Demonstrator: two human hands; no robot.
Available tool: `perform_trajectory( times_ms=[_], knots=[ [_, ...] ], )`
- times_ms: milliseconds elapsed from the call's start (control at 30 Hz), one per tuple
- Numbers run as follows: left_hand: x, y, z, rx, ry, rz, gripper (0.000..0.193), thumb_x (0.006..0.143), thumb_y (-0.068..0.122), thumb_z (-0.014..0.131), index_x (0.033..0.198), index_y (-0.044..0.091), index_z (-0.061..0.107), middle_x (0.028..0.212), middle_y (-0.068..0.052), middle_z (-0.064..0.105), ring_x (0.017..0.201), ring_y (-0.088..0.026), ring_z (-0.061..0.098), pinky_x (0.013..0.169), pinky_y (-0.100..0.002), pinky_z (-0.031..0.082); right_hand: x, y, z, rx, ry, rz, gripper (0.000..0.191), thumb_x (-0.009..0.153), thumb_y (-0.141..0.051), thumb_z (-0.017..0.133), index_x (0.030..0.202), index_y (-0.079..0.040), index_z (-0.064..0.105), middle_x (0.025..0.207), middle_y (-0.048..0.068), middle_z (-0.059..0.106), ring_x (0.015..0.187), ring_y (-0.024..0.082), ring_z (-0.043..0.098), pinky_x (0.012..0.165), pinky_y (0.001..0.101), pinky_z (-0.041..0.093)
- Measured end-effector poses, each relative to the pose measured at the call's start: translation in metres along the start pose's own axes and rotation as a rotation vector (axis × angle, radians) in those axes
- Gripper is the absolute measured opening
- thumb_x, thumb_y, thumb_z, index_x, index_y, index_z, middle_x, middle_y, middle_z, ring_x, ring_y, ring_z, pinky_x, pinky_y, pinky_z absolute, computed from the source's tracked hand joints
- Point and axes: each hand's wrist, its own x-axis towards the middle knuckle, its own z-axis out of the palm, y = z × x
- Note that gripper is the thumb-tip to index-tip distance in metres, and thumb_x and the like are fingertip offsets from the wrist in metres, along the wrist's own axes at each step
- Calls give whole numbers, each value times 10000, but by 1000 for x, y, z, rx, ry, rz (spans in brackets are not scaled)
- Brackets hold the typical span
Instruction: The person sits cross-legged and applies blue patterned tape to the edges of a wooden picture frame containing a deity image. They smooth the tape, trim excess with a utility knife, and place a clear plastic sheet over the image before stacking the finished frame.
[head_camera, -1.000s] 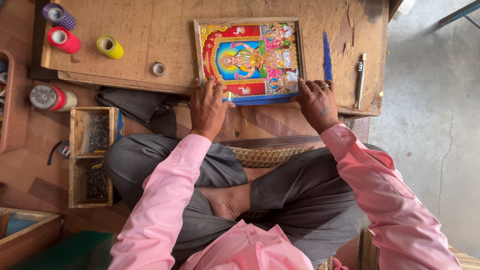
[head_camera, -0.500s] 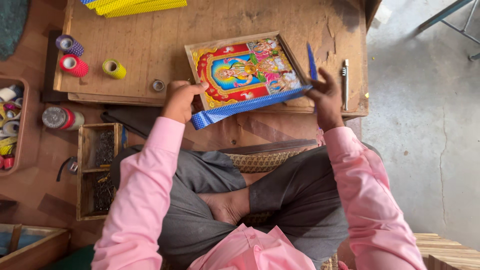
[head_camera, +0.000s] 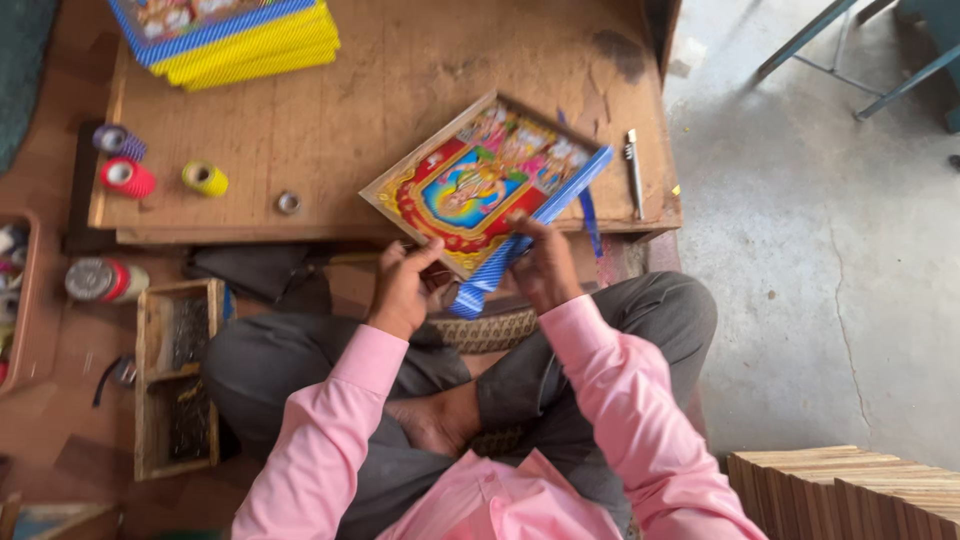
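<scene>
Currently both hands grip a framed colour picture (head_camera: 480, 180), tilted diagonally over the near edge of the wooden worktop (head_camera: 330, 120). Left hand (head_camera: 400, 290) pinches the near-left corner, fingers closed on the frame; right hand (head_camera: 540, 265) holds the near edge, fingers closed over blue striped strip (head_camera: 530, 235) running along that side. Judged step: turning the frame while fitting the strip along its edge. Next move likely needs a steady rotation, strip kept flush. Tape rolls (head_camera: 165, 175) sit far left, pen (head_camera: 634, 165) right.
</scene>
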Motion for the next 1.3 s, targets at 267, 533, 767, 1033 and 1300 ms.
perform_trajectory(
  times_ms=[267, 533, 767, 1033, 1300],
  knots=[
    [-59, 53, -15, 1187, 379, 1062, 1097, 869, 264, 940, 1651, 16, 212, 1689, -242, 301, 1592, -414, 273, 1325, -523, 232, -56, -70, 46, -623, -358, -256, 295, 770, 91, 756, 1029, -49, 752, 978, 70, 769, 860, 166, 726, 884, 341, 602],
    [-67, 94, -38, 1408, 470, 1194, 1125, 683, 477, 1008, 1488, -48, 424, 1404, -257, 549, 1360, -453, 405, 1193, -601, 204, -67, -99, 128, -1759, -977, -580, 408, 656, -31, 808, 1058, -24, 738, 891, 126, 756, 707, 222, 734, 677, 371, 574],
    [-38, 18, -75, 891, 375, 741, 359, 666, 84, 925, 939, 35, 697, 757, -83, 639, 681, -277, 553, 667, -382, 505, -21, -38, 86, -2367, -919, -718, 196, 731, -145, 747, 927, -137, 750, 744, 151, 700, 698, 378, 678, 641, 476, 546],
    [-31, 24, -89, 458, 98, 581, 269, 844, 119, 836, 1039, 27, 676, 916, -1, 713, 834, -57, 670, 749, -225, 569, -14, -30, 72, -2076, -784, -647, 322, 709, -120, 804, 1030, -114, 781, 820, 140, 753, 705, 317, 723, 652, 425, 568],
    [-34, 51, -85, 432, 92, 548, 191, 938, 180, 770, 957, -9, 758, 806, -4, 724, 693, -47, 620, 626, -209, 516, -24, 1, 95, -1786, -710, -589, 308, 828, -300, 852, 961, -33, 775, 809, 125, 749, 674, 199, 723, 617, 334, 553]
  ],
)
